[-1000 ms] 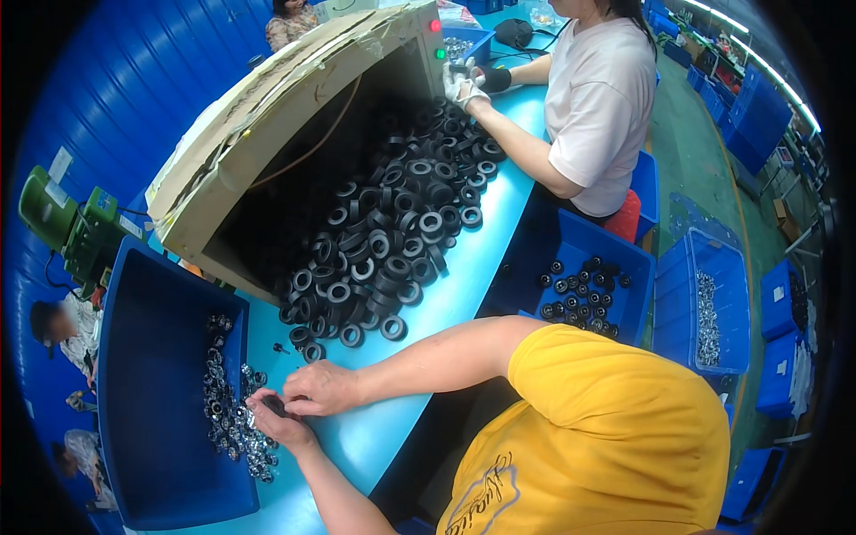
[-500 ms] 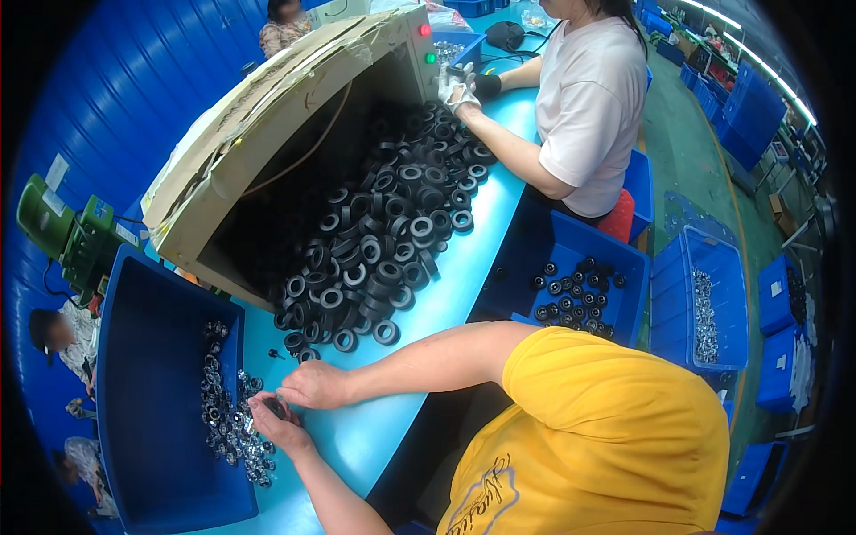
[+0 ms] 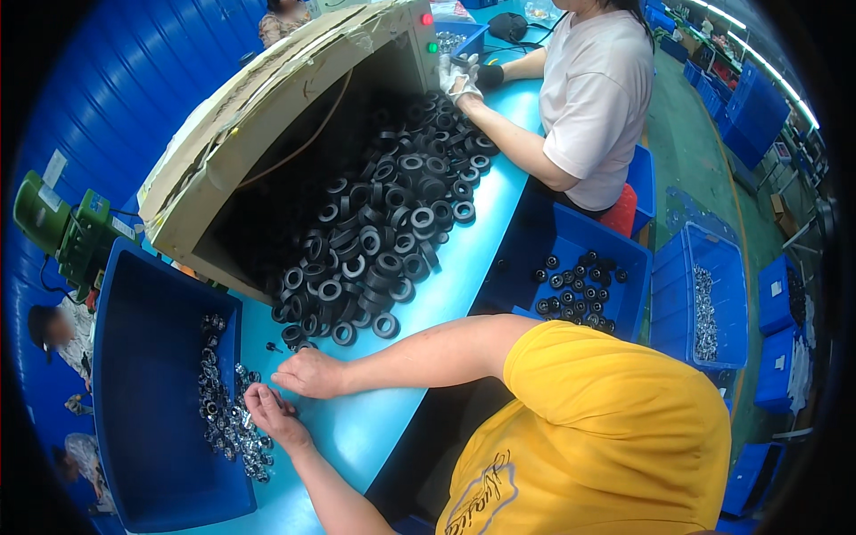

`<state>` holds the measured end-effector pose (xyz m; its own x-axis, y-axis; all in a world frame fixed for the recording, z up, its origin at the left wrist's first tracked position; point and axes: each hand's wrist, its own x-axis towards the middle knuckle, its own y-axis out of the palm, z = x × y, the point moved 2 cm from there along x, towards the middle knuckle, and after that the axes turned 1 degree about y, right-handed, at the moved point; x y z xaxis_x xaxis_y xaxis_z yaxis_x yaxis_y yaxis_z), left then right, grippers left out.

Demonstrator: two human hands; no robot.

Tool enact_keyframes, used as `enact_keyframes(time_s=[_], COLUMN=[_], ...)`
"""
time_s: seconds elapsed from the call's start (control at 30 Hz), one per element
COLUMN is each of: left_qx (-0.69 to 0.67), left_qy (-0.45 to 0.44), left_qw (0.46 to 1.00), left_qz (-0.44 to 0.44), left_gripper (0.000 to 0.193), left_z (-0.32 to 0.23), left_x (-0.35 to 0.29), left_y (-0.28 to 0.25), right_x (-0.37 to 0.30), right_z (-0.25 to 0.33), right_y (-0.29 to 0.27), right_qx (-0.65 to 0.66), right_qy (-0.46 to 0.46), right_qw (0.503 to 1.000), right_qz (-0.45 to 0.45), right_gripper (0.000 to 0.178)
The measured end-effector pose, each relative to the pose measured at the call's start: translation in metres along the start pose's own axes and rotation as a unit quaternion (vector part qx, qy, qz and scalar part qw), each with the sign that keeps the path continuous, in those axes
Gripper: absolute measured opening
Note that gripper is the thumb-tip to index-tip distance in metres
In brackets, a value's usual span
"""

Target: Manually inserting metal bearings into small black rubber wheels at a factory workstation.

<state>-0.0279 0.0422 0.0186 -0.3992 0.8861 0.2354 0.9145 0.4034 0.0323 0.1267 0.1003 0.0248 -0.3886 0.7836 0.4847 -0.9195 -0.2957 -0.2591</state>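
My left hand is closed, its fingers curled over something dark that they mostly hide. Just beside it, my right hand is closed, knuckles up; whatever its fingers hold is hidden. Both hands are over the light blue table, close to a pile of small shiny metal parts at the mouth of a blue bin. Beyond my right hand spreads a large heap of black rings. A small dark piece lies by itself near that hand.
A cardboard-topped box stands open over the heap. Across the table, a co-worker's gloved hand holds a dark piece. To the right, one blue bin holds black wheel-like parts, and another bin holds metal parts.
My left hand has turned and its fingers have curled, so the dark piece seen in it before is now mostly hidden. My right hand has shifted slightly up, away from it.
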Motion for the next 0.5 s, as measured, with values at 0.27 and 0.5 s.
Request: enact_keyframes(time_s=[0.27, 0.5], left_qx=[0.023, 0.037], left_qy=[0.035, -0.003], left_qw=[0.999, 0.999], left_qz=[0.004, 0.013], left_gripper=[0.023, 0.034], left_z=[-0.0039, -0.0056], left_x=[-0.0014, -0.0032], left_y=[0.0009, 0.0036], right_x=[0.0018, 0.0029], right_z=[0.001, -0.004], right_y=[-0.0018, 0.0012], right_qx=[0.022, 0.025], right_qy=[0.043, 0.005], right_qw=[0.999, 1.0], right_qz=[0.011, -0.013], right_gripper=[0.044, 0.041])
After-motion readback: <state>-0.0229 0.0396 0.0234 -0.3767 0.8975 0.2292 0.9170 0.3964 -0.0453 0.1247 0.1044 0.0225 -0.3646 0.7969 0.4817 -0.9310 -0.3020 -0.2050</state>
